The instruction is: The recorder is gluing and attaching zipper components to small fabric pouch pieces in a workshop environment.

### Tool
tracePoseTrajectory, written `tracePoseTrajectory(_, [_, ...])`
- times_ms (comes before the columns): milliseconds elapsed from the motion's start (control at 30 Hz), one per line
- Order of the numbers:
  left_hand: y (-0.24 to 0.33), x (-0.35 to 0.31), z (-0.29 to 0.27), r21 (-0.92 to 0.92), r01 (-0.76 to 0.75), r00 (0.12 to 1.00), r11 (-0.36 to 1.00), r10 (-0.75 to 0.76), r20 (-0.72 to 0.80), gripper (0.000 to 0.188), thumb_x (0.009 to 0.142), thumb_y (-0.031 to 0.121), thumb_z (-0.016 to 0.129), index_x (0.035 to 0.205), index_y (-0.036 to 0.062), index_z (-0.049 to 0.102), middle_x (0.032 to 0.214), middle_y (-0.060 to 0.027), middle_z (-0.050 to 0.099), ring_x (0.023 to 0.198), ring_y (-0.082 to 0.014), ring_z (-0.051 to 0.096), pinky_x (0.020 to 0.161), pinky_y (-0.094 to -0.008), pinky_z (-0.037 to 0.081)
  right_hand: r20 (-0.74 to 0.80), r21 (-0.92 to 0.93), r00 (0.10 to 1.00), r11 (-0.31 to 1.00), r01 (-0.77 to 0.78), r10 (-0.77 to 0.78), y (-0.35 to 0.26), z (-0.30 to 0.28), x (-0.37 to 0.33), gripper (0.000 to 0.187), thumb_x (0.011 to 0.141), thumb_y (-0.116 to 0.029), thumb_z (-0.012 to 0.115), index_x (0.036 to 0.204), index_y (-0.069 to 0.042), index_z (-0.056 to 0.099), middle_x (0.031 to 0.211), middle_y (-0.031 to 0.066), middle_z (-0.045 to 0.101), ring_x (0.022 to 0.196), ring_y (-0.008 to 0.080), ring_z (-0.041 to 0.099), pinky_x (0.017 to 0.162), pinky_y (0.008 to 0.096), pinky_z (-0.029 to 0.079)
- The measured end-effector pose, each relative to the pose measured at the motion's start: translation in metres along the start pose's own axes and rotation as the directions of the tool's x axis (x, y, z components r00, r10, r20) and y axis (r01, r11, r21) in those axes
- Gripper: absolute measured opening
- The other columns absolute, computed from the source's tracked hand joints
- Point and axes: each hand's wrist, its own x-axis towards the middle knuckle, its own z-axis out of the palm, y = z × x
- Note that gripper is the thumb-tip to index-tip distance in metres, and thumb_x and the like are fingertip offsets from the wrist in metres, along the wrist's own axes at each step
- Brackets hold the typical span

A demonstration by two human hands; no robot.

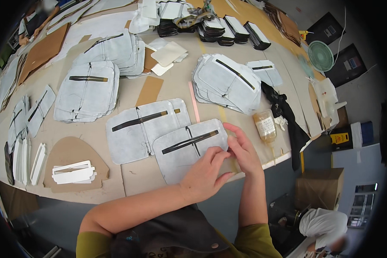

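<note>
Bench (129,180): big, covered w/ tan paper or board, matte, scuffed. Work looks mid-batch, judging by the piles: several stacks of pale grey panels w/ dark slits already laid up, e.g. a thick stack (88,92) toward the far left and another stack (228,81) toward the far right; more at the left edge. Black-and-white piece stacks (228,28) sit along the far edge. How many are left can't be told.

Near the front edge, one grey panel pair (144,129) lies flat, overlapped, dark strip across it. Just beside it, toward the right front corner, is the panel in hand (185,148): soft, felt-like grey sheet, rounded corners, dark diagonal slit w/ a thin crossing line.

Brown card template (71,157), arch-shaped, at the left front w/ white slotted strips (73,173) on top.

Left hand (204,176): fingers curled down on the panel's right edge, grip pinching or pressing it – can't tell which. Right hand (244,150): fingertips closed on the same edge, just beside the left.

Glue bottle (265,126), amber, translucent, at the right edge by a black cloth (288,116).
</note>
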Motion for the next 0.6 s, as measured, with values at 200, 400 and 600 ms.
tracePoseTrajectory(200, [-0.01, -0.007, -0.009, -0.041, 0.136, 0.966, 0.99, -0.123, 0.226, 0.041, 0.09, 0.009, 0.069, 0.125, 0.004, 0.047, 0.133, -0.0158, 0.045, 0.111, -0.0382, 0.059, 0.088, -0.0422, 0.052, -0.139, -0.126, 0.99, 0.992, -0.026, 0.008, 0.0, 0.006, 0.002, 0.055, 0.096, -0.003, 0.062, 0.147, -0.006, 0.042, 0.091, 0.0003, 0.065, 0.079, 0.0045, 0.062, 0.067, 0.0188, 0.048])
tracePoseTrajectory(400, [-0.009, -0.014, -0.034, 0.004, 0.118, 0.979, 0.993, -0.117, 0.168, 0.037, 0.088, 0.007, 0.069, 0.122, 0.0033, 0.054, 0.135, -0.0147, 0.052, 0.119, -0.0381, 0.056, 0.095, -0.0437, 0.05, -0.218, -0.3, 0.961, 0.949, 0.098, -0.168, 0.017, -0.013, 0.003, 0.053, 0.092, 0.006, 0.061, 0.143, -0.004, 0.048, 0.086, 0.0002, 0.064, 0.07, 0.004, 0.057, 0.064, 0.0192, 0.045])
tracePoseTrajectory(600, [-0.023, -0.011, -0.052, 0.537, -0.089, 0.994, 0.839, 0.039, 0.104, 0.049, 0.087, 0.019, 0.072, 0.13, 0.0006, 0.057, 0.142, -0.0139, 0.054, 0.135, -0.0329, 0.048, 0.112, -0.0455, 0.038, -0.209, -0.394, 0.957, 0.913, 0.106, -0.201, 0.016, -0.034, 0.001, 0.048, 0.091, 0.006, 0.061, 0.137, -0.005, 0.056, 0.086, -0.0001, 0.063, 0.068, 0.0043, 0.053, 0.062, 0.0196, 0.043])
